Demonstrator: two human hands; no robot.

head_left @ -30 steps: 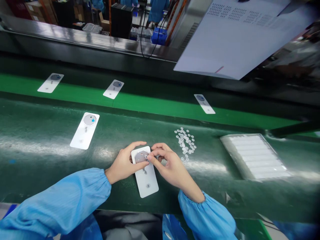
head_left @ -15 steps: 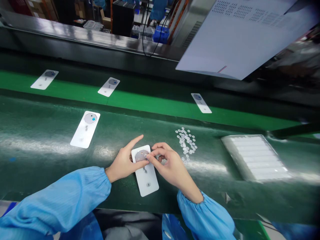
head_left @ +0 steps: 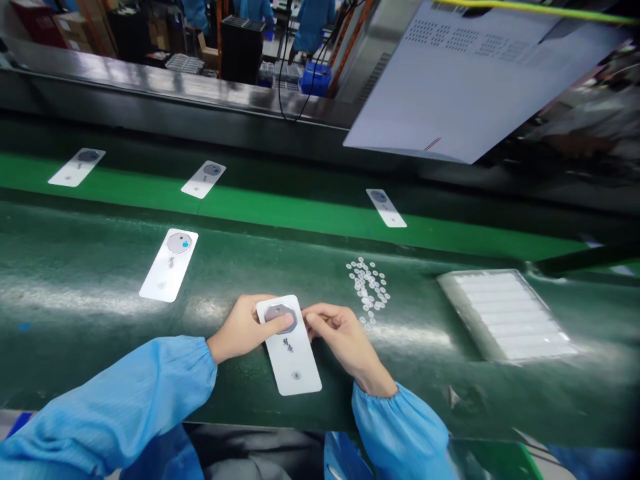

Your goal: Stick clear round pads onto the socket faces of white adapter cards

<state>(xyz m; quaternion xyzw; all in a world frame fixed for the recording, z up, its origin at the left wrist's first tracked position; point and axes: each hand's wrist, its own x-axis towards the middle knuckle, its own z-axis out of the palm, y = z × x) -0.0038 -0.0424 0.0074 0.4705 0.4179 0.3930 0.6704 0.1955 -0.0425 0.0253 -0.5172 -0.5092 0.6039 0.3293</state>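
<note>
A white rectangular panel [head_left: 300, 360] with a round grey inset [head_left: 274, 320] and dark printed marks is tilted over the bench in front of me. My left hand [head_left: 245, 328] grips its upper left side, fingers behind, thumb lying across the inset. My right hand [head_left: 340, 333] is at the panel's upper right edge, thumb and curled fingers closed on that edge; some fingertips are hidden. To the right of it lies a loose pile of small clear round discs [head_left: 367, 287]. Another white panel [head_left: 163, 273], with a blue spot in its grey inset, rests on the bench to the left.
Several similar panels, including one at far left [head_left: 73, 172] and one at right [head_left: 387, 210], lie on the green belt [head_left: 280, 207] behind the bench. A clear bag of white rolls [head_left: 510, 317] sits at right. A white sheet-like board [head_left: 420, 87] hangs overhead.
My left thumb has come down onto the inset and the fingers have gone behind the panel. My right hand has drawn from the inset to the panel's right edge.
</note>
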